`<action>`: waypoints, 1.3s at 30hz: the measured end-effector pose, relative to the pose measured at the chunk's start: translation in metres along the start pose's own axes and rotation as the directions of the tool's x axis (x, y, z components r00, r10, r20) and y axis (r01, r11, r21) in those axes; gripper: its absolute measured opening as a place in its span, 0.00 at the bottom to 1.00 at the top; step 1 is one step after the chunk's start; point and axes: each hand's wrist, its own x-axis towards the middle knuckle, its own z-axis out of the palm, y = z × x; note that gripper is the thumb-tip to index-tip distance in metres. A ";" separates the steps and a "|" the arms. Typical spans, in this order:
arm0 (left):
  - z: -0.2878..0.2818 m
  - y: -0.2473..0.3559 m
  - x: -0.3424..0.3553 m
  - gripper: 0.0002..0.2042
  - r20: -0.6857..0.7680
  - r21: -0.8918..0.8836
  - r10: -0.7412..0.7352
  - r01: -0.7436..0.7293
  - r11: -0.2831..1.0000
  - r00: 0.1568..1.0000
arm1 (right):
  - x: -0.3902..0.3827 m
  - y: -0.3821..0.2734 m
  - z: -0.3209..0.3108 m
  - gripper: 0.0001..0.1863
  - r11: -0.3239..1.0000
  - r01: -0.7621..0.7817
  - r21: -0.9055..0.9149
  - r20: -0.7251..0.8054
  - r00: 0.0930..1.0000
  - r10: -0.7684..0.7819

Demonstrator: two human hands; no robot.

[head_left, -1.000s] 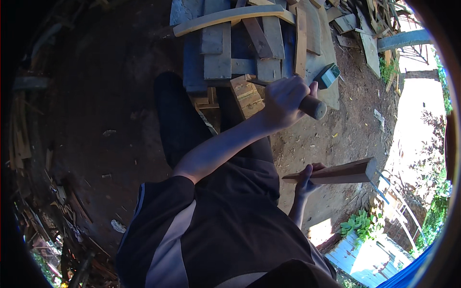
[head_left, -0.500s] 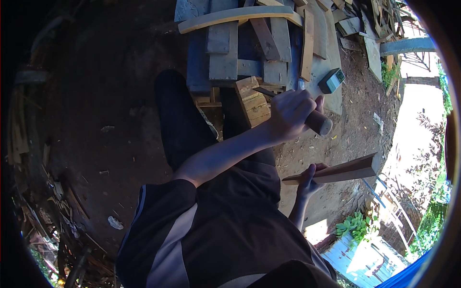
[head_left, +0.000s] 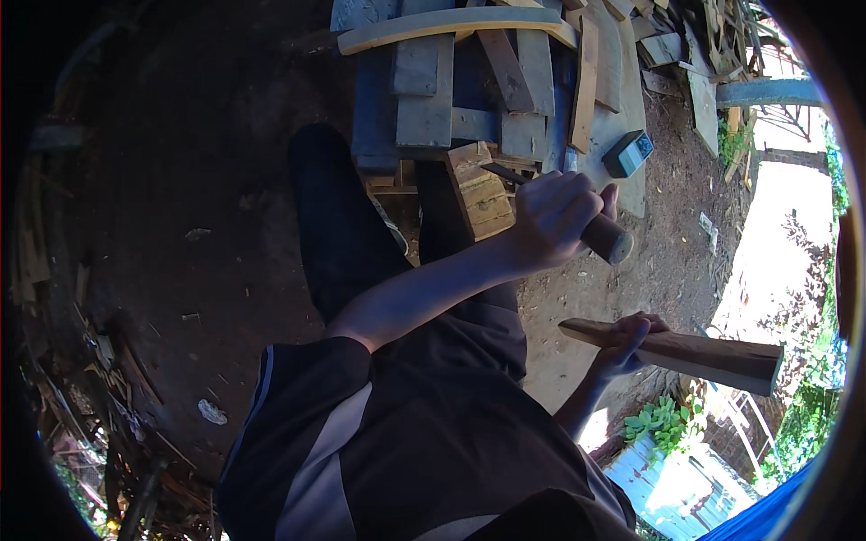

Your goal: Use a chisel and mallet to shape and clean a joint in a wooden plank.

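Head view: compared with half a second ago, the right hand [head_left: 633, 340] is carrying the wooden club [head_left: 699, 356] farther out to the right and turning its long side into sight; the left hand [head_left: 557, 216] is sitting slightly nearer the body than a second ago. The left hand's fingers are wrapping tightly round the handle of the chisel [head_left: 610, 238], whose dark blade [head_left: 507, 174] is reaching over the notched block [head_left: 481, 194]; whether its tip is touching cannot be told. The right hand is gripping the club near its narrow end. In this inspector's judgement, the club is standing clear of the handle, so no blow is landing. The block is lying at the near edge of the worktop [head_left: 373, 113], beside a leg; its support is not showing. Grey and brown boards [head_left: 424, 104] are crowding the worktop, and a green box [head_left: 629, 154] is resting to their right. Scraps [head_left: 99, 388] are littering the dirt floor [head_left: 212, 270] at left; a plant [head_left: 663, 424] is growing at lower right.
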 end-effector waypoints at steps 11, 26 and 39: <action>-0.001 0.000 0.000 0.15 0.007 -0.023 0.010 -0.010 1.000 1.000 | -0.013 0.023 0.001 0.14 0.997 -0.074 -0.020 0.081 0.994 0.076; -0.003 -0.002 0.001 0.14 0.003 -0.016 0.028 -0.028 0.999 1.000 | -0.019 0.013 0.012 0.12 0.990 -0.133 -0.056 0.132 0.981 0.139; -0.004 -0.001 0.001 0.14 0.001 -0.018 0.009 -0.009 1.000 1.000 | -0.019 0.017 0.010 0.13 0.985 -0.148 -0.086 0.139 0.977 0.159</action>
